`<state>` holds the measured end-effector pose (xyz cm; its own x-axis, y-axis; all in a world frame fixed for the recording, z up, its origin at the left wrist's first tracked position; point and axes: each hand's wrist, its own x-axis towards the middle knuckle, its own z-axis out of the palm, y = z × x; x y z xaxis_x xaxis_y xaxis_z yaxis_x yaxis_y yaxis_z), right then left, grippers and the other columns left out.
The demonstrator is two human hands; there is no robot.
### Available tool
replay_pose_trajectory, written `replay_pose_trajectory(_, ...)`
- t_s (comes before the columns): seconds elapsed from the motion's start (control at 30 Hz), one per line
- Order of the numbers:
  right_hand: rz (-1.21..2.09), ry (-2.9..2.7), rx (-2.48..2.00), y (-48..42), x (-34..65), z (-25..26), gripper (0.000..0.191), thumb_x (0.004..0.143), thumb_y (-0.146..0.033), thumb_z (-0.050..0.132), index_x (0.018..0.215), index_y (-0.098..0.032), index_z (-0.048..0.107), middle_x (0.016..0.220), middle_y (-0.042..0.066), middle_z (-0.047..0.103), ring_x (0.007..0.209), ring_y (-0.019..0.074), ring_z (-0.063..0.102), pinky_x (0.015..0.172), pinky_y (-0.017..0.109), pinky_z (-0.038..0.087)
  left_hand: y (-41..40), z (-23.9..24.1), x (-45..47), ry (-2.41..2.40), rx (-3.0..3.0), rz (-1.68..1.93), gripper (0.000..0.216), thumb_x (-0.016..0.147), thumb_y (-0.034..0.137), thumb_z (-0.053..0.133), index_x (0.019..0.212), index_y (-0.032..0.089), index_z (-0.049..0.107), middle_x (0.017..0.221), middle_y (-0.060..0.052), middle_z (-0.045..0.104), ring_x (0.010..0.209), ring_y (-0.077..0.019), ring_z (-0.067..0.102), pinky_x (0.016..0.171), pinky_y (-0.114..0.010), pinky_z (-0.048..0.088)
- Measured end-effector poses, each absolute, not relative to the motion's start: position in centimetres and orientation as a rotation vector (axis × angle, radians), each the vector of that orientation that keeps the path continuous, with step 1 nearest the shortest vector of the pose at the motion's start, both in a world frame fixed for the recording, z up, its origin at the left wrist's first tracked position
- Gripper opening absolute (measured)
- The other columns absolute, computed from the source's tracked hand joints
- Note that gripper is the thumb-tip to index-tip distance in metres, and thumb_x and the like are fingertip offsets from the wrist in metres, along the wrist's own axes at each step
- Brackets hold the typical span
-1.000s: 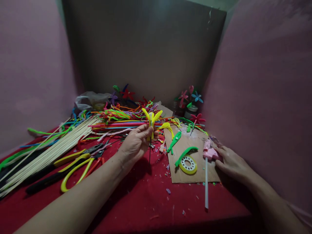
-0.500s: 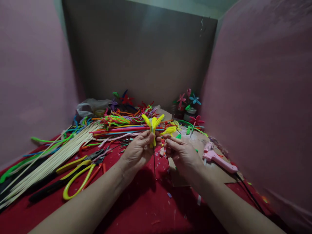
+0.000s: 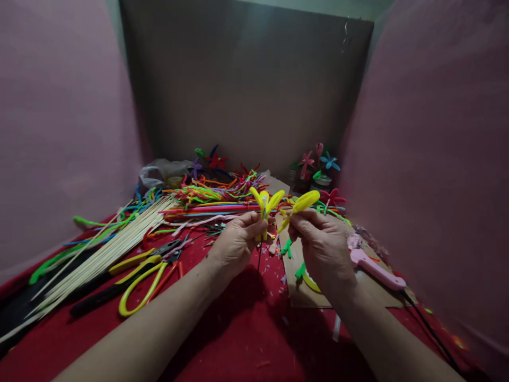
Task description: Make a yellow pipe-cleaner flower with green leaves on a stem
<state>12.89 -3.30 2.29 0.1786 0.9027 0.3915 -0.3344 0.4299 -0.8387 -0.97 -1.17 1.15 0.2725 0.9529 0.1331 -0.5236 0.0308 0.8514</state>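
My left hand [image 3: 240, 239] is closed round the base of a yellow pipe-cleaner flower [image 3: 265, 204], its petals pointing up. A thin dark stem hangs below those fingers. Between the fingertips of my right hand [image 3: 324, 244] is a separate yellow pipe-cleaner petal [image 3: 304, 202], a loop with a twisted tail, tilted up to the right. Flower and petal are close together but apart. Beneath my right hand lies a piece of cardboard [image 3: 306, 297] with green pipe-cleaner bits on it.
Pliers [image 3: 135, 265] and yellow-handled scissors [image 3: 141, 294] lie at left, beside a bundle of wooden sticks [image 3: 103, 254]. Loose pipe cleaners [image 3: 214, 191] pile up behind. A pink glue gun [image 3: 376, 268] rests at right, its cord trailing. Finished flowers [image 3: 329, 161] stand at the back.
My right hand has lifted the yellow petal and turned it upward, beside the flower. My left hand still grips the flower. The whole view has shifted slightly.
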Motion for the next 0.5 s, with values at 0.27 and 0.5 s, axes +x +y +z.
replay_pose_trajectory(0.27, 0.902, -1.185, -0.793, -3.8, 12.3, 2.1, 0.003, 0.069, -0.019, 0.068, 0.069, -0.018, 0.071, 0.057, -0.004, 0.058, 0.052, 0.0061, 0.045, 0.050, 0.020, 0.037, -1.8, 1.3, -0.6, 0.673, 1.294, 1.337, 0.008, 0.069, 0.020, 0.069, 0.072, 0.012, 0.067, 0.066, 0.000, 0.062, 0.058, -0.0095, 0.054, 0.060, -0.023, 0.044)
replay_pose_trajectory(0.5, 0.911, -1.154, -0.791, -3.9, 11.9, 1.8, 0.004, 0.066, -0.019, 0.071, 0.069, -0.019, 0.070, 0.062, -0.004, 0.062, 0.052, 0.0058, 0.047, 0.051, 0.020, 0.039, -1.9, 1.3, -0.6, 0.714, 1.290, 1.366, 0.009, 0.066, 0.020, 0.071, 0.066, 0.013, 0.064, 0.062, 0.002, 0.060, 0.056, -0.0083, 0.051, 0.057, -0.022, 0.042)
